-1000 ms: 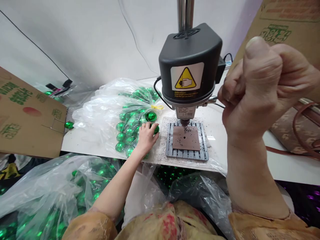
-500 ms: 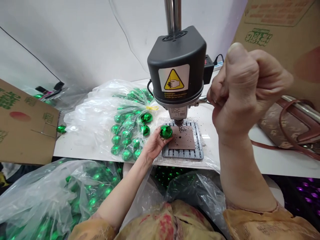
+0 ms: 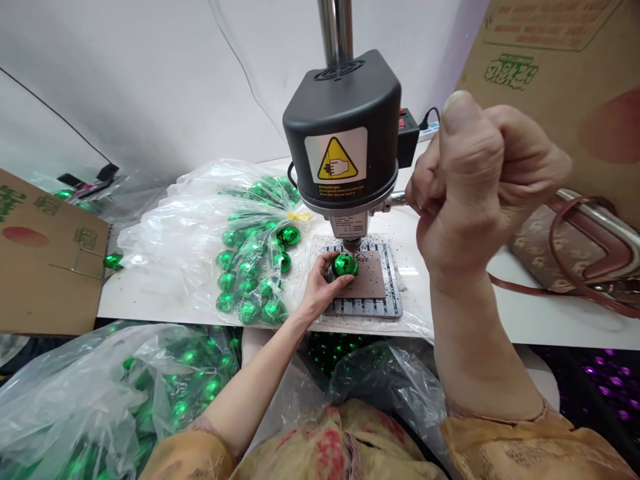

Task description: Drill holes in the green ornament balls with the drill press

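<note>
My left hand (image 3: 323, 285) holds a shiny green faceted ball (image 3: 345, 265) between thumb and fingers. The ball is just below the chuck (image 3: 353, 245) of a black bench drill press (image 3: 343, 133), over a brown board (image 3: 373, 283) on the slotted metal base (image 3: 393, 303). Whether the ball touches the board or the drill tip, I cannot tell. Raised at the right of the machine, my right hand (image 3: 470, 180) is closed in a fist round the drill press handle (image 3: 397, 198); only the metal rod by the machine shows, the grip being hidden by my fingers.
Left of the drill, a clear plastic bag (image 3: 165, 233) of green balls lies on the white table (image 3: 165, 308). Another bag (image 3: 90, 400) of them is below the edge. Cardboard boxes (image 3: 45, 280) flank both sides. A patterned handbag (image 3: 545, 247) sits right. Dark shavings surround the base.
My left hand has moved the green ball right, from the board's left edge to beneath the chuck, and its thumb now lies along the near side. My right hand keeps its grip, and the view has shifted slightly.
</note>
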Motion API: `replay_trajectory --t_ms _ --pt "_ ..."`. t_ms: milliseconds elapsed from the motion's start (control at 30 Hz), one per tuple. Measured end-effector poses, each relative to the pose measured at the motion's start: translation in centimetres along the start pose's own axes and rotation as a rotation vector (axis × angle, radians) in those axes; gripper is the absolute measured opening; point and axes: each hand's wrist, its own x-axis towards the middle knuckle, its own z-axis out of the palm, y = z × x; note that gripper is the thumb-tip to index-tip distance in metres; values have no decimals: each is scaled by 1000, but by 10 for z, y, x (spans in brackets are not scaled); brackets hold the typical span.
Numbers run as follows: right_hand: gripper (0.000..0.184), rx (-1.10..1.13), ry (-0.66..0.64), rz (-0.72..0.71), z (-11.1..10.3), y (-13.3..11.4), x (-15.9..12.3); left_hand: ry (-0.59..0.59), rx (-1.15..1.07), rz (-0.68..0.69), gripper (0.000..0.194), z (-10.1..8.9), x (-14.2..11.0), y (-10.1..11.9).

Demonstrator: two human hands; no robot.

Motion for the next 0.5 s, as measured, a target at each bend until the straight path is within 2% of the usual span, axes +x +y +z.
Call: replay_trajectory --t_ms 233,500 --pt "44 52 -9 -61 0 2 1 -2 201 59 57 12 2 3" --pt "45 34 -6 -46 1 1 0 -31 116 81 59 21 1 -4"
